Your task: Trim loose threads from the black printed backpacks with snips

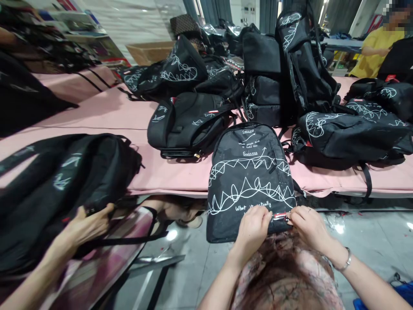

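A black backpack (250,185) with white scribbled lines and lettering leans over the near table edge toward me. Near its bottom, a small red and white tag (279,216) lies between my hands. My left hand (253,226) is closed with bent fingers at the backpack's lower front, just left of the tag. At the tag's right end, my right hand (306,221) pinches the bag's lower right part. A small shiny piece shows by the right fingertips, too small to name. The right wrist wears a bracelet. The bag's bottom edge is partly hidden by my hands.
Another person's hand (92,224) holds a black backpack (97,172) at the left. More black bags (190,122) lie along the pink table (97,114), some stacked at the back. A person in yellow (371,54) is at the far right.
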A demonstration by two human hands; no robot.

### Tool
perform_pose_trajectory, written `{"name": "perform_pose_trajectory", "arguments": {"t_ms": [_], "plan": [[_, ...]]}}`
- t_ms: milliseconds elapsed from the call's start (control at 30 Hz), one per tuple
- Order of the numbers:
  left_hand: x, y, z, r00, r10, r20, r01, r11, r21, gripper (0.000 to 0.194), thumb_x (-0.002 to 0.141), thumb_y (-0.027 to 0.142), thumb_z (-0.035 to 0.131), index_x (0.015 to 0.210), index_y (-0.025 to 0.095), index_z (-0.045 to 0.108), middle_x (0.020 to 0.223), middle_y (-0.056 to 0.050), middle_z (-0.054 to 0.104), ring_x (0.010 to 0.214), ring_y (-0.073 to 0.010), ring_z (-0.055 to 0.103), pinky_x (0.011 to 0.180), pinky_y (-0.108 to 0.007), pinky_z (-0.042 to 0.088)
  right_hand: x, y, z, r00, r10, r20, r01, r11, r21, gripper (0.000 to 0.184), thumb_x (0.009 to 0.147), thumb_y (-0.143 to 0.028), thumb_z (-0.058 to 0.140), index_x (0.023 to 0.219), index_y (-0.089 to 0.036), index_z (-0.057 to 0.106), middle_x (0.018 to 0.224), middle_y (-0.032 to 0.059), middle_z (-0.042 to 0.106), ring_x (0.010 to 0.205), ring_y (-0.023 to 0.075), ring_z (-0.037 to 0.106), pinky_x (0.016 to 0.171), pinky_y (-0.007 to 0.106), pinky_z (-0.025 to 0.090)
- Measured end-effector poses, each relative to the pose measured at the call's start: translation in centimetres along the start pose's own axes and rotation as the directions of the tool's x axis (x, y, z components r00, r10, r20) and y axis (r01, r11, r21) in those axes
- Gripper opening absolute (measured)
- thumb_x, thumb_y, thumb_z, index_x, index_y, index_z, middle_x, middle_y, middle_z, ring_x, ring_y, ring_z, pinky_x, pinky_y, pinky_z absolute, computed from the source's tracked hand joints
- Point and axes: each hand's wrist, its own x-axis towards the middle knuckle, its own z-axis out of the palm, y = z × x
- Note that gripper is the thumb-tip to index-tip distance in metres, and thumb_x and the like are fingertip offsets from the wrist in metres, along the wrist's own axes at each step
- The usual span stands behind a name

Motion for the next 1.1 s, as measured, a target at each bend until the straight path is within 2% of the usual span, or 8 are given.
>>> {"name": "perform_pose_trajectory", "arguments": {"t_ms": [100, 200, 333, 433, 533, 700, 833, 1100], "plan": [[0.1, 0.0, -0.1, 1.000, -0.001, 0.003, 0.001, 1.000, -0.009, 0.030, 0.091, 0.033, 0.031, 0.071, 0.018, 0.047, 0.076, -0.002, 0.054, 0.075, -0.0163, 0.048, 0.070, -0.029, 0.035, -0.5, -0.3, 0.3, 0.996, 0.080, -0.028, -0.076, 0.990, 0.117, 0.021, 0.092, -0.022, 0.038, 0.082, -0.015, 0.056, 0.083, 0.0070, 0.057, 0.075, 0.0175, 0.048, 0.067, 0.029, 0.035], [0.2, 0.2, 0.2, 1.000, -0.010, -0.020, 0.009, 0.999, -0.043, 0.030, 0.090, 0.032, 0.032, 0.069, 0.018, 0.047, 0.074, -0.002, 0.054, 0.073, -0.0159, 0.048, 0.068, -0.028, 0.034, -1.5, -0.8, 0.1, 0.935, 0.355, -0.019, -0.316, 0.853, 0.416, 0.021, 0.092, -0.030, 0.040, 0.094, -0.016, 0.056, 0.087, 0.0070, 0.057, 0.079, 0.0174, 0.052, 0.071, 0.029, 0.039], [0.3, 1.3, 1.3, 0.996, -0.034, -0.084, 0.024, 0.992, -0.123, 0.030, 0.089, 0.030, 0.032, 0.065, 0.017, 0.045, 0.070, -0.003, 0.052, 0.070, -0.0152, 0.048, 0.065, -0.027, 0.034, -3.6, -1.9, 0.0, 0.707, 0.655, 0.269, -0.547, 0.264, 0.795, 0.035, 0.085, -0.047, 0.049, 0.100, -0.016, 0.055, 0.086, 0.0060, 0.056, 0.072, 0.0150, 0.052, 0.062, 0.025, 0.041], [0.4, 2.0, 2.0, 0.994, -0.042, -0.099, 0.026, 0.987, -0.158, 0.030, 0.089, 0.029, 0.031, 0.066, 0.017, 0.045, 0.070, -0.002, 0.052, 0.069, -0.0148, 0.047, 0.065, -0.027, 0.034, -5.1, -3.4, 0.5, 0.607, 0.536, 0.587, -0.525, -0.284, 0.802, 0.043, 0.078, -0.054, 0.056, 0.099, -0.015, 0.057, 0.070, 0.0022, 0.052, 0.046, 0.0068, 0.037, 0.040, 0.020, 0.026], [0.4, 2.2, 2.0, 0.997, -0.042, -0.067, 0.030, 0.985, -0.168, 0.030, 0.090, 0.030, 0.031, 0.065, 0.017, 0.044, 0.070, -0.002, 0.052, 0.070, -0.0151, 0.047, 0.065, -0.027, 0.034, -5.6, -5.2, 1.1, 0.611, 0.348, 0.711, -0.435, -0.603, 0.669, 0.044, 0.078, -0.057, 0.055, 0.091, -0.015, 0.056, 0.050, -0.0037, 0.039, 0.035, 0.0028, 0.020, 0.036, 0.019, 0.012], [0.3, 1.9, 1.6, 0.997, -0.033, -0.066, 0.020, 0.984, -0.180, 0.030, 0.089, 0.032, 0.032, 0.065, 0.017, 0.044, 0.070, -0.002, 0.052, 0.070, -0.0151, 0.048, 0.065, -0.026, 0.035, -4.2, -6.9, 1.5, 0.624, 0.237, 0.745, -0.392, -0.730, 0.561, 0.049, 0.070, -0.060, 0.062, 0.069, -0.013, 0.047, 0.043, -0.0060, 0.034, 0.032, 0.0019, 0.021, 0.035, 0.018, 0.011], [0.0, 1.9, 1.7, 0.996, -0.049, -0.079, 0.033, 0.981, -0.192, 0.031, 0.088, 0.034, 0.034, 0.065, 0.017, 0.045, 0.071, -0.002, 0.054, 0.071, -0.0152, 0.050, 0.065, -0.026, 0.035, -2.8, -7.0, 1.8, 0.594, 0.261, 0.761, -0.288, -0.814, 0.504, 0.049, 0.064, -0.052, 0.071, 0.081, -0.012, 0.048, 0.053, -0.0063, 0.039, 0.035, 0.0002, 0.022, 0.036, 0.016, 0.009], [-0.3, 1.9, 1.9, 0.992, -0.045, -0.121, 0.021, 0.982, -0.189, 0.029, 0.088, 0.033, 0.035, 0.066, 0.017, 0.047, 0.072, -0.002, 0.055, 0.072, -0.0155, 0.051, 0.066, -0.027, 0.037, -2.8, -7.6, 3.0, 0.565, 0.347, 0.748, -0.191, -0.827, 0.529, 0.041, 0.065, -0.047, 0.070, 0.073, -0.016, 0.045, 0.054, -0.0061, 0.035, 0.039, 0.0018, 0.014, 0.038, 0.020, 0.006]]}}
